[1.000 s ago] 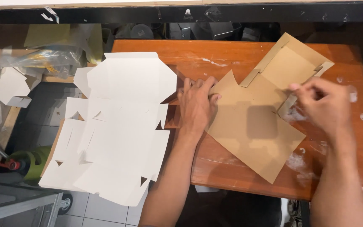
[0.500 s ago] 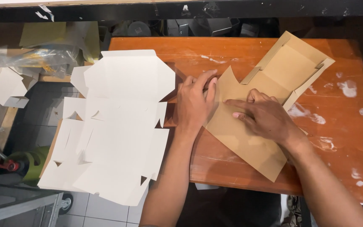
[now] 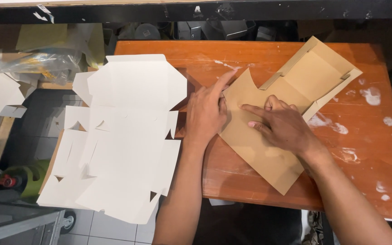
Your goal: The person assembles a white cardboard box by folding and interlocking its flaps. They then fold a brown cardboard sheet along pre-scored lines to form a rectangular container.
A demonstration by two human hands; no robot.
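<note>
both hands press flat on a brown card blank [image 3: 268, 136]: the left hand [image 3: 207, 113] lies open, palm down, at the blank's near-left edge with its index finger stretched out along a cut corner, gripping nothing; the right hand [image 3: 280, 124] rests just beside it on the middle of the blank, fingers half curled, index finger pointing toward the left hand, pinning the card rather than holding it. beyond the right hand the blank's far part has thin side flaps folded up along creases, making a shallow tray shape. under both hands is an orange-brown wooden table [image 3: 368, 149], glossy, scuffed and dabbed with white smears to the right of the right hand. left of the left hand a stack of white blanks [image 3: 123, 136] lies flat, matte, with notched flaps and slits, overhanging the table's edge above pale floor tiles [image 3: 114, 231]. further left sit a small folded white piece [image 3: 3, 95] and crumpled clear plastic [image 3: 46, 63]. beyond the hands runs a dark shelf [image 3: 205, 11] with dim clutter beneath.
</note>
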